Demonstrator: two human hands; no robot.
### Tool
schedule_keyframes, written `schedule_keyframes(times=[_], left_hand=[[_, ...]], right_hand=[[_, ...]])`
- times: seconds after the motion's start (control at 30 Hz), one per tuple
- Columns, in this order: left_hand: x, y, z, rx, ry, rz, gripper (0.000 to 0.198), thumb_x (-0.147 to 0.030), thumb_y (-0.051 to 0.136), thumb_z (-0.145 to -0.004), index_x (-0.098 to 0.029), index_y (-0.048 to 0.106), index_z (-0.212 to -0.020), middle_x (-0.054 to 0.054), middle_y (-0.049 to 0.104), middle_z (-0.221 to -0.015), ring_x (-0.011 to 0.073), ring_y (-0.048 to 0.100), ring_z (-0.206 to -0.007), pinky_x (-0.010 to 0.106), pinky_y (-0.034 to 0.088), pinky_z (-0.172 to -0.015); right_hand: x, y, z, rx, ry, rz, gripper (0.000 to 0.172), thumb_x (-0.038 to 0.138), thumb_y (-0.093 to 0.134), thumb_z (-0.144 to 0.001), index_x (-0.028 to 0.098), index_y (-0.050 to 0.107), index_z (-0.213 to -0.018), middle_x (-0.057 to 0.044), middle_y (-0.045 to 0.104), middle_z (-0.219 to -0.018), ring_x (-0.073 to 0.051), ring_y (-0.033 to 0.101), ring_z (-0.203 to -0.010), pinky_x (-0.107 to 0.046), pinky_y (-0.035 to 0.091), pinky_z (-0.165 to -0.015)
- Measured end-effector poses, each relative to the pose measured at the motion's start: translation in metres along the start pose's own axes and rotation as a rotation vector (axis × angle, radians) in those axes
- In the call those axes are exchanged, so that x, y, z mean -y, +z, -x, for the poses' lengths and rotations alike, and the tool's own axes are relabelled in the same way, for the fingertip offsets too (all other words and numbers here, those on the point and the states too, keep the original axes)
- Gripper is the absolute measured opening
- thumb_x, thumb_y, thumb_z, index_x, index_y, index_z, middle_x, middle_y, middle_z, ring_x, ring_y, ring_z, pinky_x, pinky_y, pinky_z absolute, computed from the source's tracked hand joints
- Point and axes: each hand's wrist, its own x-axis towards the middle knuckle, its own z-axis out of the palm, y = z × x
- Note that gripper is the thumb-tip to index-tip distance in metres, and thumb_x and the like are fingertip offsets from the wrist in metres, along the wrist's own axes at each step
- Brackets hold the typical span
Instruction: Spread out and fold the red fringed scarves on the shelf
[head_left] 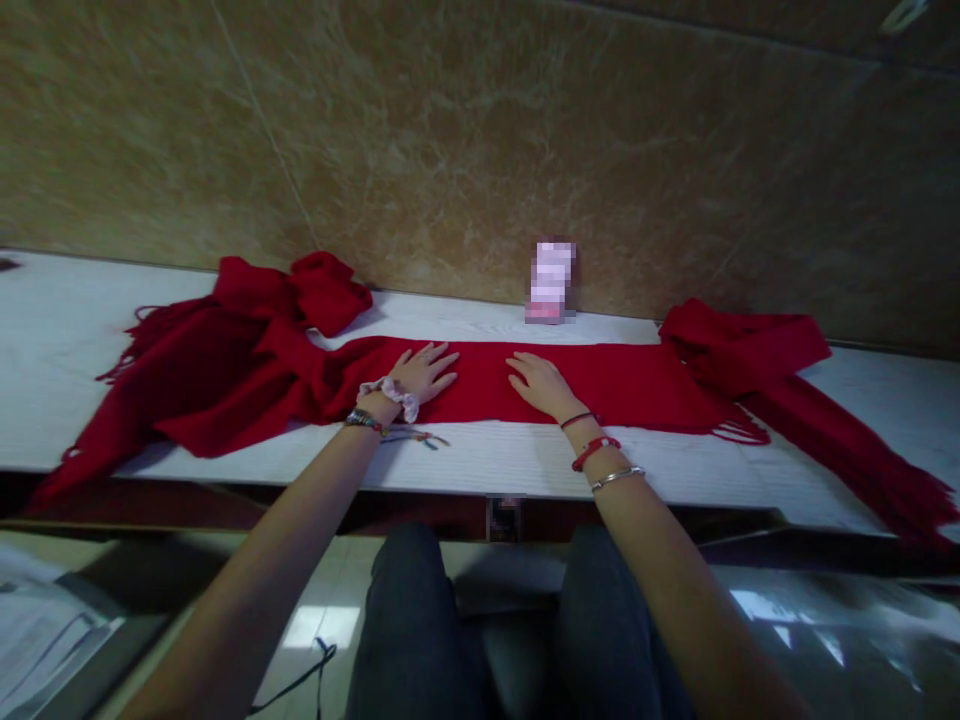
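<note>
A long red scarf (480,385) with fringed ends lies across the white table. Its middle stretch is spread flat, while the left part is bunched in loose folds. My left hand (424,374) rests on the flat stretch with fingers spread. To its right, my right hand (541,387) lies on the same stretch, palm down, fingers stretched out. A bare gap of red cloth shows between the two hands. At the right more red fringed cloth (742,345) lies folded over the flat end; I cannot tell whether it is a separate scarf.
A brown marbled wall (450,150) rises behind the narrow white table (480,460). Against it stands a small pink and white item (550,283), blurred out. My legs are below the front edge. A grey object with papers (52,640) sits at the lower left.
</note>
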Motion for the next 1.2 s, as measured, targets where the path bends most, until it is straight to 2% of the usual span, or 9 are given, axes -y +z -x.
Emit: schedule_keyframes(times=[0.07, 0.2, 0.43, 0.53, 0.63, 0.77, 0.97, 1.07, 1.2], left_hand=[[-0.005, -0.002, 0.007, 0.002, -0.064, -0.004, 0.045, -0.037, 0.031, -0.091, -0.025, 0.036, -0.134, 0.003, 0.028, -0.143, 0.0214, 0.022, -0.132, 0.044, 0.022, -0.104], [-0.006, -0.003, 0.021, -0.108, -0.167, -0.002, 0.041, -0.028, 0.033, -0.089, -0.021, 0.045, -0.127, 0.007, 0.038, -0.137, 0.021, 0.033, -0.127, 0.04, 0.031, -0.101], [0.0, -0.001, 0.054, -0.242, -0.144, 0.032, 0.039, -0.026, 0.034, -0.086, -0.013, 0.056, -0.115, 0.01, 0.052, -0.124, 0.0204, 0.051, -0.11, 0.031, 0.041, -0.093], [-0.002, 0.001, 0.057, -0.189, -0.133, 0.044, 0.04, -0.03, 0.035, -0.087, -0.016, 0.052, -0.121, 0.008, 0.047, -0.13, 0.0206, 0.044, -0.119, 0.036, 0.037, -0.097], [-0.003, 0.004, 0.056, -0.133, -0.144, 0.028, 0.043, -0.033, 0.034, -0.089, -0.02, 0.045, -0.128, 0.006, 0.039, -0.137, 0.0213, 0.035, -0.126, 0.041, 0.032, -0.1], [-0.004, 0.004, 0.056, -0.128, -0.179, 0.013, 0.043, -0.033, 0.031, -0.091, -0.02, 0.043, -0.129, 0.005, 0.036, -0.138, 0.0206, 0.032, -0.127, 0.041, 0.03, -0.102], [-0.01, -0.001, 0.059, -0.122, -0.214, -0.032, 0.044, -0.035, 0.033, -0.09, -0.024, 0.04, -0.132, 0.005, 0.025, -0.144, 0.0246, 0.023, -0.131, 0.048, 0.024, -0.103], [-0.012, -0.005, 0.06, -0.093, -0.265, -0.04, 0.045, -0.039, 0.034, -0.089, -0.027, 0.038, -0.133, 0.004, 0.018, -0.146, 0.0284, 0.016, -0.133, 0.055, 0.019, -0.102], [-0.013, -0.007, 0.06, 0.003, -0.271, -0.023, 0.047, -0.038, 0.03, -0.091, -0.026, 0.033, -0.136, 0.003, 0.023, -0.144, 0.0262, 0.019, -0.133, 0.051, 0.02, -0.104]], right_hand=[[0.003, 0.0, 0.002, 0.024, 0.007, 0.023, 0.039, 0.025, 0.039, -0.087, 0.013, 0.051, -0.122, -0.012, 0.047, -0.132, -0.02, 0.039, -0.123, -0.038, 0.031, -0.101], [0.006, -0.001, 0.004, 0.025, 0.037, 0.021, 0.038, 0.023, 0.039, -0.087, 0.011, 0.052, -0.121, -0.013, 0.048, -0.131, -0.021, 0.041, -0.122, -0.039, 0.031, -0.101], [0.005, -0.002, 0.007, -0.05, 0.018, -0.064, 0.035, 0.02, 0.042, -0.085, 0.008, 0.058, -0.114, -0.013, 0.056, -0.121, -0.019, 0.047, -0.116, -0.033, 0.032, -0.101], [0.005, -0.003, 0.009, -0.052, -0.036, -0.106, 0.036, 0.023, 0.042, -0.086, 0.01, 0.056, -0.117, -0.011, 0.055, -0.123, -0.018, 0.044, -0.118, -0.032, 0.031, -0.102], [0.006, -0.002, 0.013, 0.037, -0.078, -0.096, 0.04, 0.03, 0.043, -0.086, 0.014, 0.051, -0.122, -0.01, 0.049, -0.13, -0.019, 0.04, -0.122, -0.037, 0.027, -0.103], [0.01, -0.004, 0.02, 0.121, -0.072, -0.019, 0.041, 0.032, 0.038, -0.089, 0.017, 0.047, -0.127, -0.008, 0.042, -0.136, -0.019, 0.033, -0.127, -0.04, 0.023, -0.105], [0.036, -0.015, 0.025, 0.088, -0.01, 0.001, 0.054, 0.042, 0.033, -0.089, 0.02, 0.028, -0.138, -0.008, 0.028, -0.144, -0.026, 0.023, -0.131, -0.053, 0.021, -0.102], [0.048, -0.014, 0.026, 0.132, -0.047, 0.019, 0.052, 0.044, 0.031, -0.09, 0.022, 0.032, -0.136, -0.007, 0.028, -0.144, -0.027, 0.023, -0.131, -0.055, 0.02, -0.102], [0.038, -0.013, 0.035, 0.18, -0.022, 0.076, 0.047, 0.04, 0.029, -0.091, 0.024, 0.035, -0.134, -0.006, 0.03, -0.143, -0.025, 0.024, -0.131, -0.053, 0.021, -0.102]])
